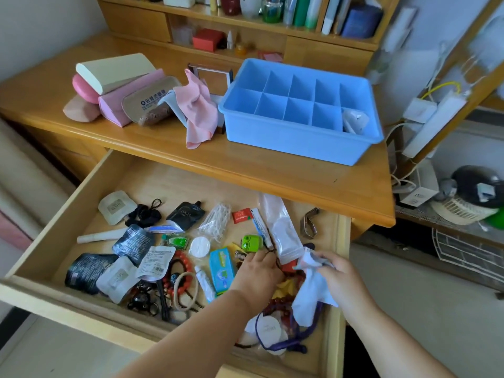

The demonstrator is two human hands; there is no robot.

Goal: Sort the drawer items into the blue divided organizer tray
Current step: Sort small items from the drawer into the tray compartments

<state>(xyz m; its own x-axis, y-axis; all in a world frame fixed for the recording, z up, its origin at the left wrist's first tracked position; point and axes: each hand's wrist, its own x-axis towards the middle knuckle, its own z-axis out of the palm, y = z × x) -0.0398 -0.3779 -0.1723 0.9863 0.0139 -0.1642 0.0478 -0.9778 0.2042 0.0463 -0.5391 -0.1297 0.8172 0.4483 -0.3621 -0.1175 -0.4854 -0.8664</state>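
Closest to me, my right hand [342,271] has its fingers curled round a crumpled white cloth [311,293], which hangs down over the right end of the open wooden drawer [41,257]. Just beside it, my left hand [260,271] reaches down into the clutter with its fingers bent among a dark cord and red beads; I cannot tell whether it actually has hold of anything.

Under my forearms I see a round white pad [268,330] and a purple cord [289,343] at the drawer's front right. Left of my left hand lies a blue-green packet [222,270], a small white tube [204,282] touching its side, and a red bead bracelet [185,268]. Further left lie white sachets [120,279] and a black foil pouch [87,270].

Deeper in the drawer I see a green frog-shaped clip [252,242], a long white tube [282,227], a bag of cotton swabs [216,221], a black spouted pouch [186,214], black hair ties [144,215] and a metal clip [309,222] near the right wall.

Beyond the drawer, on the desk top [245,165], stands the blue divided organizer tray [297,140]. Its near right compartment holds a white packet [354,121]; the other compartments I can see into show only blue. To its left a pink cloth [196,105] drapes down beside a pile of glasses cases [120,85].
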